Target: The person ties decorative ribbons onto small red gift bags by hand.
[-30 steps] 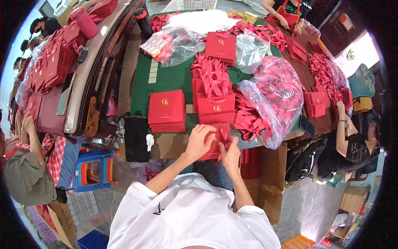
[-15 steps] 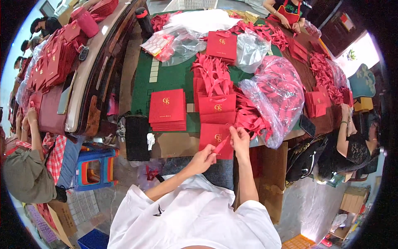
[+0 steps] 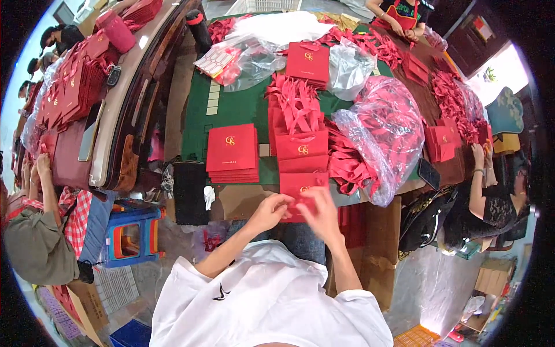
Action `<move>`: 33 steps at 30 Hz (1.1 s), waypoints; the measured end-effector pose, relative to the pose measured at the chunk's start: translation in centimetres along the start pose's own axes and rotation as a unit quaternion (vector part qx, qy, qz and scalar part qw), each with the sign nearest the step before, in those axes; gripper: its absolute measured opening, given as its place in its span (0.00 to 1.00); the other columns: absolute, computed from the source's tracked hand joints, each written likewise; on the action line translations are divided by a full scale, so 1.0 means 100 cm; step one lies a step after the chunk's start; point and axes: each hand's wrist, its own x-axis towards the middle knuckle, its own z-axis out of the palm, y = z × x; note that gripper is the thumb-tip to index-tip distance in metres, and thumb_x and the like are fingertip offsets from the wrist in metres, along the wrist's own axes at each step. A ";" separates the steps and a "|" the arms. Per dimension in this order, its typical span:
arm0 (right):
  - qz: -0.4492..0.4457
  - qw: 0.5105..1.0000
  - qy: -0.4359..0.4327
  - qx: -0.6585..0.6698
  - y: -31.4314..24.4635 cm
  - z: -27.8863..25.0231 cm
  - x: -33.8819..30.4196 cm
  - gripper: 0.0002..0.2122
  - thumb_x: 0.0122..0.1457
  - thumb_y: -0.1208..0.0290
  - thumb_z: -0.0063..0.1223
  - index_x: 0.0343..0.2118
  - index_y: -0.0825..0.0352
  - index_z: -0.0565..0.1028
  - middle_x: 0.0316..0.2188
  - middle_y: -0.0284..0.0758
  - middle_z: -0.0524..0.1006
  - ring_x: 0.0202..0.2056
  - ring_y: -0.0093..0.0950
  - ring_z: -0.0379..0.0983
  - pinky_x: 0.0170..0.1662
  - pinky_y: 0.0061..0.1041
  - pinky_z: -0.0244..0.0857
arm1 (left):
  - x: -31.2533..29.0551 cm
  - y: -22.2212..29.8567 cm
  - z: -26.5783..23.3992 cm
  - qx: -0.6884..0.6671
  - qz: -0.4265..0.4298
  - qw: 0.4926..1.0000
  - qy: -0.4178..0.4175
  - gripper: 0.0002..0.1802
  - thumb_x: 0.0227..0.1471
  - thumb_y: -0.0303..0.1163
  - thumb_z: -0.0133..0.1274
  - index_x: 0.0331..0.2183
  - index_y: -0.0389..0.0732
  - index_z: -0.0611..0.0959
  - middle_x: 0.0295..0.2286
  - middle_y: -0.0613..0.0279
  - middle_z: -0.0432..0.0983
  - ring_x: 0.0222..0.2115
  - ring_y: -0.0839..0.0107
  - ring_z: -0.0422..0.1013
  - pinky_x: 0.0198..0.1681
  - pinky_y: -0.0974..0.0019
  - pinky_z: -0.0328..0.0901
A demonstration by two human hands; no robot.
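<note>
A flat red paper gift bag [image 3: 295,180] with a gold emblem lies in front of me at the table's near edge. My left hand [image 3: 269,212] is at its left side, fingers loosely bent and apart, with nothing visible in them. Over the bag's right part is my right hand [image 3: 319,217], blurred, with thumb and fingers spread; it covers part of the emblem. Directly behind, more red bags with ribbon handles [image 3: 298,113] overlap in a row. To the left sits a neat stack of red bags [image 3: 232,151].
Right of the row lie loose red ribbons [image 3: 351,165] and a clear plastic sack of red ribbons [image 3: 390,127]. Another bag stack [image 3: 308,62], clear plastic [image 3: 351,66] and a dark bottle [image 3: 200,32] stand farther back. A phone [image 3: 428,174] lies at right. Co-workers sit around.
Both hands have let go of the red ribbon they pinched between them. The left hand has moved slightly left, and the right hand has dropped lower over the bag, its fingers opening.
</note>
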 end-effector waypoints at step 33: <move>0.120 0.991 0.058 0.023 0.046 0.045 -0.020 0.04 0.58 0.76 0.57 0.34 0.70 0.76 0.31 0.39 0.78 0.31 0.30 0.76 0.36 0.27 0.70 | 0.032 0.007 -0.007 0.416 0.220 0.864 0.181 0.14 0.46 0.30 0.62 0.37 0.40 0.77 0.34 0.53 0.71 0.35 0.52 0.71 0.38 0.55 0.68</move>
